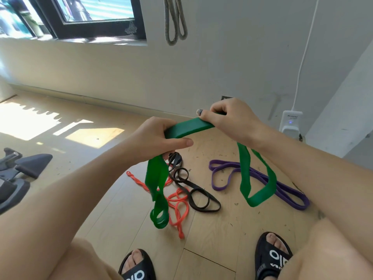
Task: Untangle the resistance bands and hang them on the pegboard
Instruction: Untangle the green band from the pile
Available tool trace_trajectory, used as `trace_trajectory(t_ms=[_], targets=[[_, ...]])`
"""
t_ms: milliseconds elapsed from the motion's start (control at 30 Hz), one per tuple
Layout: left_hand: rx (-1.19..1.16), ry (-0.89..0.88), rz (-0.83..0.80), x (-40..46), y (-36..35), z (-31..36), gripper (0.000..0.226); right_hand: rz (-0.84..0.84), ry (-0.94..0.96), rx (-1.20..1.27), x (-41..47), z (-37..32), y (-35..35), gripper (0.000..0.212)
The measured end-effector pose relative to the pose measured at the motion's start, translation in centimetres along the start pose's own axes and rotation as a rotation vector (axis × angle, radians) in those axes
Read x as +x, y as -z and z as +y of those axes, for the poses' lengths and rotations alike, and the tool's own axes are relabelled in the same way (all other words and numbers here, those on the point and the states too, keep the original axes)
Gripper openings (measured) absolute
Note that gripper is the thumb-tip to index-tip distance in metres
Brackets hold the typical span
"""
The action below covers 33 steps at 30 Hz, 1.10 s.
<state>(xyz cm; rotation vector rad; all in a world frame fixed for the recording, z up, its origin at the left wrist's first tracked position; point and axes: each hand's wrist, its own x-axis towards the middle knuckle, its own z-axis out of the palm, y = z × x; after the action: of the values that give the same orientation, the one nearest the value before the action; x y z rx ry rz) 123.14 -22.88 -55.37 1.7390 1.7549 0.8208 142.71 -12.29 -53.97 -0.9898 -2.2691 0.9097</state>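
A wide green band (pixel 189 129) stretches between both hands above the floor. My left hand (pixel 159 136) grips its left part, and a loop hangs down from it. My right hand (pixel 230 116) grips the right part, from which a second loop droops. On the wooden floor lie an orange band (pixel 177 201), twisted, a black band (pixel 199 197) in coils beside it, and a purple band (pixel 226 168) to the right. A grey band (pixel 174 21) hangs on the wall above. No pegboard shows in this view.
A white power adapter (pixel 290 123) with a cable sits against the wall at right. Dark exercise equipment (pixel 22 164) stands at the left edge. My two feet in black sandals (pixel 272 257) are at the bottom. A window (pixel 86 15) is at the upper left.
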Motion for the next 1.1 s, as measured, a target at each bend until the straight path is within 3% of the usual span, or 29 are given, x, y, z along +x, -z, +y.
trace_trajectory(t_ms=[133, 233, 333, 467, 667, 767, 967, 1100], targets=[[-0.02, -0.035, 0.039, 0.1, -0.2, 0.8, 0.022, -0.118, 0.006, 0.127, -0.1, -0.6, -0.3, 0.046], [0.008, -0.117, 0.027, 0.0, -0.6, 1.3, 0.02, -0.144, 0.04, 0.092, -0.3, -1.0, -1.6, 0.044], [-0.031, -0.106, -0.024, 0.1, -1.0, 0.9, 0.022, -0.109, 0.051, -0.025, -0.1, -1.4, -1.9, 0.043], [-0.229, -0.036, -0.214, -0.1, -0.7, 0.3, 0.031, -0.033, 0.075, 0.006, 0.3, -1.3, -0.7, 0.044], [-0.026, 0.0, -0.248, 0.2, -0.6, -0.5, 0.043, 0.031, 0.053, 0.036, 0.1, -1.1, -0.3, 0.046], [-0.055, -0.034, -0.209, 0.3, -0.5, -0.7, 0.047, 0.077, 0.028, 0.039, 0.2, -1.0, 0.1, 0.044], [-0.032, -0.082, -0.137, 0.5, -0.9, -0.5, 0.017, 0.149, -0.009, 0.08, 0.3, -0.1, 0.5, 0.044], [-0.063, -0.045, -0.179, 0.6, -0.8, -0.5, 0.012, 0.187, -0.006, 0.086, 0.4, -0.1, 0.8, 0.043]])
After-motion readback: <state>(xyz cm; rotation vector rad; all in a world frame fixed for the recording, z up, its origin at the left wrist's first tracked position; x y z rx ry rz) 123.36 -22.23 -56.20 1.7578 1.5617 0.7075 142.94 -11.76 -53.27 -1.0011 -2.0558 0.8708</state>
